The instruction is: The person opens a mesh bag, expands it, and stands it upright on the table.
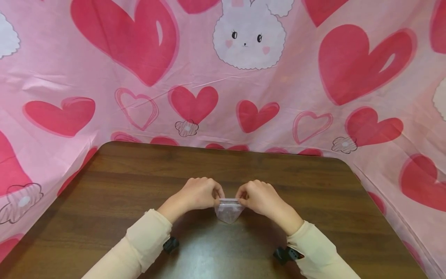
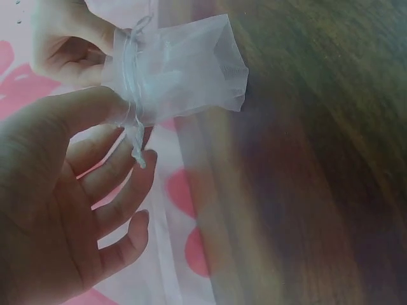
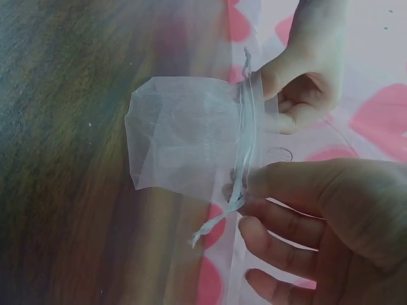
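A small sheer white organza drawstring pouch (image 1: 229,213) hangs between both hands, close over the table. My left hand (image 1: 200,193) pinches one side of its top edge with thumb and finger, and my right hand (image 1: 260,197) pinches the other side. In the left wrist view the pouch (image 2: 197,70) looks spread flat, its pale ribbon (image 2: 135,89) running across the neck. From the right wrist, a knotted ribbon end (image 3: 213,225) dangles beside the fingers. Through the thin mesh (image 3: 184,127) no contents show.
A dark brown wood-grain table (image 1: 167,166) lies under the hands. Behind it and along both sides hangs a pink cloth (image 1: 223,97) printed with hearts and a bunny. Black wrist devices (image 1: 171,245) sit below both sleeves.
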### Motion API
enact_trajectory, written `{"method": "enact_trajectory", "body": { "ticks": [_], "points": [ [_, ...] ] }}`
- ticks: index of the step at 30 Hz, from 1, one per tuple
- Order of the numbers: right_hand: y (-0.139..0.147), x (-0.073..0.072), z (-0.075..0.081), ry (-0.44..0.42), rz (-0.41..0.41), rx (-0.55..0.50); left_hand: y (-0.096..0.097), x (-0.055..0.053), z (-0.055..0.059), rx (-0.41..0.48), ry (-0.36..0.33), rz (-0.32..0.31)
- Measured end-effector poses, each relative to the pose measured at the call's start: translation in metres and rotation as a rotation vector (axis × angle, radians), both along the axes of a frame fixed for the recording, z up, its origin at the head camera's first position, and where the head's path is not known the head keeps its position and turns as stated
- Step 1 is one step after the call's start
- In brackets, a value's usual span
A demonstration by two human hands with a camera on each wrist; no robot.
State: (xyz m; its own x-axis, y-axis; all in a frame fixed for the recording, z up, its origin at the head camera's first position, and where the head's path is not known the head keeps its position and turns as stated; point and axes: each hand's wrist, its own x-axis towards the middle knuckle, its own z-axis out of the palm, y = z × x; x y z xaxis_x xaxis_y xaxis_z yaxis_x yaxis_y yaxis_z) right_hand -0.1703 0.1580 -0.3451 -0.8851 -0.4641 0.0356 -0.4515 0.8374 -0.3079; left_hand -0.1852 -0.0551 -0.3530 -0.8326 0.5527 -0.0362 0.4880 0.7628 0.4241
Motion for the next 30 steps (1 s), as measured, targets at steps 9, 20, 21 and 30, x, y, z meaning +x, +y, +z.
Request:
{"method": "enact_trajectory", "body": {
  "ticks": [9,20,21,30],
  "points": [
    [0.001,0.000,-0.005,0.035,-0.003,-0.071,-0.002,0.001,-0.005,0.033,0.041,0.021],
    [0.006,0.005,-0.007,0.070,-0.031,-0.196,-0.003,0.006,-0.005,0.089,0.085,0.063],
    [0.006,0.005,-0.007,0.073,-0.038,-0.205,-0.004,0.006,-0.005,0.095,0.090,0.071],
    [0.014,0.008,-0.010,0.113,-0.091,-0.259,-0.008,0.011,-0.009,0.138,0.123,0.134]
  ]
}}
